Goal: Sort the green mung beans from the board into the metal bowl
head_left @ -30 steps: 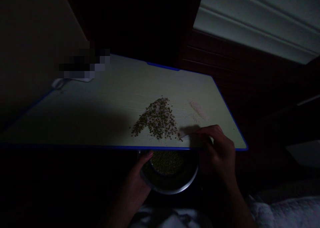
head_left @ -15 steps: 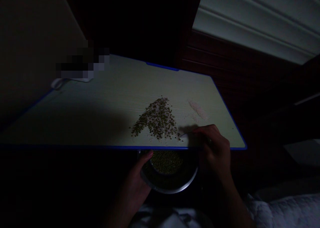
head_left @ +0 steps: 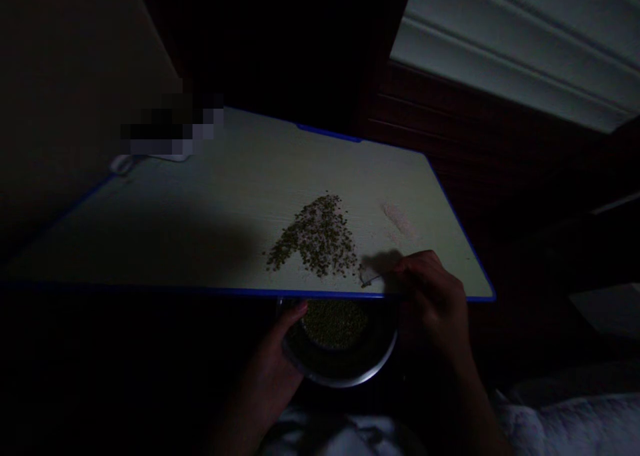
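- Left hand [head_left: 280, 353]: grasping the bowl [head_left: 345, 381] by its side, below the near edge of the surface [head_left: 280, 156]; beans [head_left: 333, 326] inside.
- Right hand [head_left: 433, 293]: pinching a thin tool [head_left: 376, 278], kind unclear, tip beside loose beans [head_left: 323, 236] on the surface.
- Pale heap [head_left: 397, 219]: farther right, apart.
- Risk: a hard flick could scatter beans past the bowl; a tilted bowl could spill.

Interior of a dimly lit room, apparently a home — indicated by quilted, bedding-like cloth [head_left: 590, 421] at near right, a blue-edged tabletop [head_left: 280, 159], and dark reddish panelling [head_left: 410, 109] at far right.
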Tool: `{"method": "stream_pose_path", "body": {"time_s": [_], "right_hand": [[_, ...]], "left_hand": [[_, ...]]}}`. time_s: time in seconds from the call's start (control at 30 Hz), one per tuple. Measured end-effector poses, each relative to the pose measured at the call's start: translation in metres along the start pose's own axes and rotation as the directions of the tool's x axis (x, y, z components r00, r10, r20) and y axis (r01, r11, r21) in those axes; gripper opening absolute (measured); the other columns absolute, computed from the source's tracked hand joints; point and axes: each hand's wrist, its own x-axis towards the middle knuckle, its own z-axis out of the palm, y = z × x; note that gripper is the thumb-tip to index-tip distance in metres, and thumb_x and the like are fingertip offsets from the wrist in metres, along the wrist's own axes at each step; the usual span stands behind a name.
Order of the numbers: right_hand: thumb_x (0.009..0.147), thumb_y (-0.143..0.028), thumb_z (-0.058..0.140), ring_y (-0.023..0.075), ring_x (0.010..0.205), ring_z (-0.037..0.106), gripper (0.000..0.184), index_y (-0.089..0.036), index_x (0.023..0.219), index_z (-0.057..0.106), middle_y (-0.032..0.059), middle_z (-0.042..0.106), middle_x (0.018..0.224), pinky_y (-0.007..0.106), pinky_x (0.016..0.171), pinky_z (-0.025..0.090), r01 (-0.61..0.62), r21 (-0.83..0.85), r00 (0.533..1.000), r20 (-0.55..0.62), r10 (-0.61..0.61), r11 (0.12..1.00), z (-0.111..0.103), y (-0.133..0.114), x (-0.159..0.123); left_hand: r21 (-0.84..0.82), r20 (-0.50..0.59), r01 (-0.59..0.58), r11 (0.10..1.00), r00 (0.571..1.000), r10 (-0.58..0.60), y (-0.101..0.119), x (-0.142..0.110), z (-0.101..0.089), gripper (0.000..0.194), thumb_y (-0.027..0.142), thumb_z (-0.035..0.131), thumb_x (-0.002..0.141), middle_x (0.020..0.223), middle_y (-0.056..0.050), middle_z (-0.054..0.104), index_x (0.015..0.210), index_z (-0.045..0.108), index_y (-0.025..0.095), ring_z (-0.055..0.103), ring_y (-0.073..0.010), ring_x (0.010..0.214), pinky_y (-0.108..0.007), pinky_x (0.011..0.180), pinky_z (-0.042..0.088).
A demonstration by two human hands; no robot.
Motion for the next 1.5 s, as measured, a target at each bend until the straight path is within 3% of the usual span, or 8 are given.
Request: {"method": "stream_pose_path", "body": {"time_s": [0.3, 0.5, 0.73, 0.97, 1.1, 1.37, 1.5], "right_hand": [[0.093, -0.017, 0.058, 0.0210, 0.091, 0.061, 0.017, -0.027, 0.098, 0.071, 0.0012, 0.069, 0.092, 0.036, 0.075, 0.046, -0.051, 0.011, 0.997, -0.060, 0.051, 0.999, -0.009, 0.004, -0.014], [0.096, -0.020, 0.057, 0.0203, 0.090, 0.061, 0.015, -0.026, 0.096, 0.071, 0.0012, 0.069, 0.090, 0.036, 0.076, 0.047, -0.026, 0.004, 1.000, -0.004, 0.026, 1.000, -0.007, 0.000, -0.017], [0.096, -0.019, 0.058, 0.0212, 0.091, 0.063, 0.016, -0.026, 0.099, 0.072, 0.0020, 0.072, 0.093, 0.037, 0.078, 0.048, -0.033, 0.021, 0.997, -0.073, 0.034, 0.999, -0.005, 0.001, -0.017], [0.096, -0.020, 0.058, 0.0206, 0.089, 0.062, 0.015, -0.026, 0.097, 0.071, 0.0013, 0.070, 0.089, 0.037, 0.077, 0.047, -0.020, 0.029, 1.000, -0.021, 0.021, 0.999, -0.003, -0.002, -0.018], [0.096, -0.018, 0.059, 0.0196, 0.089, 0.061, 0.015, -0.027, 0.099, 0.071, 0.0003, 0.070, 0.090, 0.035, 0.077, 0.047, -0.015, 0.047, 0.999, -0.048, 0.017, 0.999, -0.001, -0.002, -0.021], [0.088, -0.013, 0.057, 0.0218, 0.096, 0.062, 0.026, -0.027, 0.106, 0.071, 0.0009, 0.072, 0.098, 0.036, 0.080, 0.048, -0.008, -0.066, 0.992, -0.126, -0.001, 0.998, 0.002, 0.002, -0.019], [0.088, -0.014, 0.056, 0.0227, 0.095, 0.062, 0.026, -0.027, 0.104, 0.071, 0.0014, 0.072, 0.097, 0.038, 0.080, 0.049, -0.016, -0.030, 0.994, -0.112, 0.013, 0.999, 0.005, -0.001, -0.019]], "left_hand": [[0.089, -0.052, -0.024, 0.996, 0.998, 0.028, -0.004, 0.003, 0.000, 0.027, 0.011, 0.075, 0.082, 0.107, -0.009, 0.084, 0.108, 0.074, 0.015, 0.078, -0.0262, 0.102, -0.039, 0.097, 0.060], [0.071, -0.071, -0.002, 0.997, 0.997, 0.007, -0.005, 0.002, -0.002, 0.017, 0.012, 0.077, 0.081, 0.103, -0.010, 0.084, 0.097, 0.076, 0.015, 0.077, -0.0276, 0.104, -0.037, 0.091, 0.062], [0.077, -0.055, -0.003, 0.997, 0.998, 0.008, -0.005, 0.001, -0.003, 0.020, 0.014, 0.077, 0.081, 0.105, -0.009, 0.084, 0.101, 0.077, 0.017, 0.077, -0.0283, 0.106, -0.038, 0.093, 0.063], [0.080, -0.091, -0.020, 0.997, 0.996, 0.027, -0.004, -0.001, 0.005, 0.024, 0.011, 0.072, 0.084, 0.099, -0.008, 0.085, 0.107, 0.076, 0.017, 0.078, -0.0272, 0.102, -0.039, 0.094, 0.062], [0.114, -0.134, -0.007, 0.993, 0.991, 0.022, -0.004, -0.003, 0.006, 0.025, 0.011, 0.070, 0.085, 0.101, -0.009, 0.085, 0.109, 0.074, 0.014, 0.080, -0.0268, 0.097, -0.039, 0.091, 0.063], [0.095, -0.069, -0.005, 0.995, 0.998, 0.011, -0.003, -0.002, 0.002, 0.025, 0.012, 0.075, 0.082, 0.101, -0.009, 0.085, 0.107, 0.075, 0.017, 0.078, -0.0280, 0.101, -0.040, 0.095, 0.062], [0.066, -0.066, -0.010, 0.998, 0.998, 0.014, -0.003, -0.001, 0.002, 0.025, 0.012, 0.077, 0.080, 0.101, -0.009, 0.084, 0.104, 0.075, 0.016, 0.077, -0.0278, 0.103, -0.037, 0.093, 0.062]]}}
